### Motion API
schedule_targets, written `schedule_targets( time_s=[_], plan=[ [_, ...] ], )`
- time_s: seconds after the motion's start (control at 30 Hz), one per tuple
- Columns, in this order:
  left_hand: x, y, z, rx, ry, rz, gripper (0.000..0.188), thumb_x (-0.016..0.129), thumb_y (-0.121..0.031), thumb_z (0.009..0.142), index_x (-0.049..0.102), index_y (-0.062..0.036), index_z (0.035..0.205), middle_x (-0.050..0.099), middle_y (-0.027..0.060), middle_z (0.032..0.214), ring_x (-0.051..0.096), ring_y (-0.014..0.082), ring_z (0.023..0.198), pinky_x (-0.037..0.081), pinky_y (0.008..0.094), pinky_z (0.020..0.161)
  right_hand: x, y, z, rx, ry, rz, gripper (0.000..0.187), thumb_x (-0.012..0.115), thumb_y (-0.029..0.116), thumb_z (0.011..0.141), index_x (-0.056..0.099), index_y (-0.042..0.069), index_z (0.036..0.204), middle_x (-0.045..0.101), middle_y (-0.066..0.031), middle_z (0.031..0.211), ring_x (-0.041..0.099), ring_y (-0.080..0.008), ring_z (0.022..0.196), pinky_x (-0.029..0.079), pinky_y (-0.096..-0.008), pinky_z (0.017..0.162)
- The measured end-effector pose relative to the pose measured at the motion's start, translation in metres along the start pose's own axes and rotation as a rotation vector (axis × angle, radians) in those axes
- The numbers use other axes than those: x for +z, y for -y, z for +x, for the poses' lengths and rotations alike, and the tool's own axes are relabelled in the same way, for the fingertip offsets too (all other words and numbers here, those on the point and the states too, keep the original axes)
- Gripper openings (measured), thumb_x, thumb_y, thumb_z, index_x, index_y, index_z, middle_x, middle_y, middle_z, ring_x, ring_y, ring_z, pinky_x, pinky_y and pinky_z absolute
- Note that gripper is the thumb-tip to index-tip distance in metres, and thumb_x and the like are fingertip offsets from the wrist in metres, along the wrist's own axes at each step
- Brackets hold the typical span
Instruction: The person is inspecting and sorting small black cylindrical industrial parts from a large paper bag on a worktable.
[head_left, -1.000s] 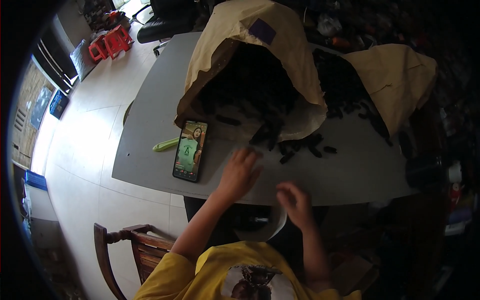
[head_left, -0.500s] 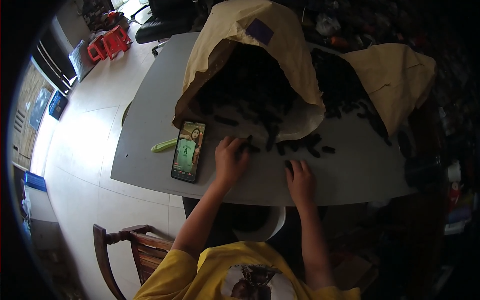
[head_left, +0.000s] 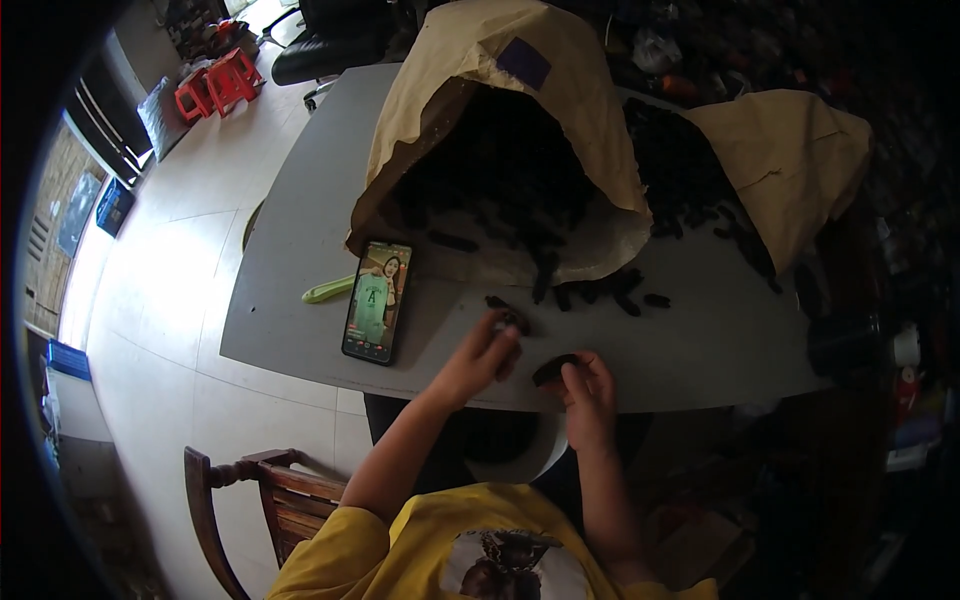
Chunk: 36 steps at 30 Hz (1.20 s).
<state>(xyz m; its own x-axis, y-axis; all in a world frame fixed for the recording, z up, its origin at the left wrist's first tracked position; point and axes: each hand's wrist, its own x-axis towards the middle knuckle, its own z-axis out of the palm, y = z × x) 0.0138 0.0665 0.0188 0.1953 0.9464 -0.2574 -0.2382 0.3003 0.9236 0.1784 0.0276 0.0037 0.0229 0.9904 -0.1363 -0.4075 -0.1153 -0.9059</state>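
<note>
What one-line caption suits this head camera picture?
Left hand and right hand each pinch a small dark piece beside a phone, before an open paper sack.

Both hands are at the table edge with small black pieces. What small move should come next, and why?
Probably bring the hands together: the right hand pinches one black piece, and the left hand grips another black piece close beside it, above the grey table.

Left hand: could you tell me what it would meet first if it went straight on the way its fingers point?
Probably the small dark piece at the left hand fingertips; beyond it, the paper sack's mouth.
</note>
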Motion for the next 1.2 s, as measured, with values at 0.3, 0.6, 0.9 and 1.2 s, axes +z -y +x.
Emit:
schedule_targets(
  time_s=[0.3,0.6,0.9,1.2],
  plan=[
    [0.009,0.014,-0.023,0.348,0.235,0.489,0.035,0.051,-0.016,0.088,0.042,0.0007,0.117,0.058,0.012,0.091,0.058,0.0199,0.079,0.044,0.0275,0.071,0.01,0.009,-0.011,-0.069,-0.012,0.044,0.018,0.057,0.01,0.084,0.052,0.002,0.099,0.057,-0.0045,0.093,0.055,-0.013,0.084,0.047,-0.027,0.077],
    [0.018,0.016,-0.034,0.323,0.292,0.492,0.043,0.056,-0.009,0.083,0.04,0.0024,0.121,0.057,0.0181,0.102,0.057,0.0226,0.096,0.043,0.0312,0.082,0.003,0.004,-0.022,-0.314,-0.007,-0.336,0.015,0.063,0.004,0.077,0.056,0.002,0.09,0.042,-0.0084,0.11,0.05,-0.0176,0.099,0.045,-0.0286,0.081],
    [0.021,0.023,-0.033,0.212,0.307,0.313,0.036,0.058,-0.002,0.081,0.05,0.0056,0.116,0.06,0.0106,0.099,0.055,0.0126,0.089,0.044,0.0263,0.08,-0.007,-0.003,-0.027,-0.317,0.046,-0.414,0.022,0.065,0.005,0.076,0.054,0.003,0.096,0.039,-0.0108,0.122,0.044,-0.0199,0.11,0.038,-0.0308,0.091],
    [0.018,0.022,-0.037,0.332,0.231,0.422,0.035,0.063,-0.009,0.076,0.055,-0.0002,0.109,0.062,0.0167,0.093,0.062,0.0284,0.084,0.047,0.0337,0.072,-0.001,-0.013,-0.018,0.01,0.085,0.244,0.034,0.059,0.007,0.08,0.042,0.006,0.109,0.057,-0.0159,0.105,0.052,-0.0248,0.103,0.035,-0.036,0.094]
  ],
)
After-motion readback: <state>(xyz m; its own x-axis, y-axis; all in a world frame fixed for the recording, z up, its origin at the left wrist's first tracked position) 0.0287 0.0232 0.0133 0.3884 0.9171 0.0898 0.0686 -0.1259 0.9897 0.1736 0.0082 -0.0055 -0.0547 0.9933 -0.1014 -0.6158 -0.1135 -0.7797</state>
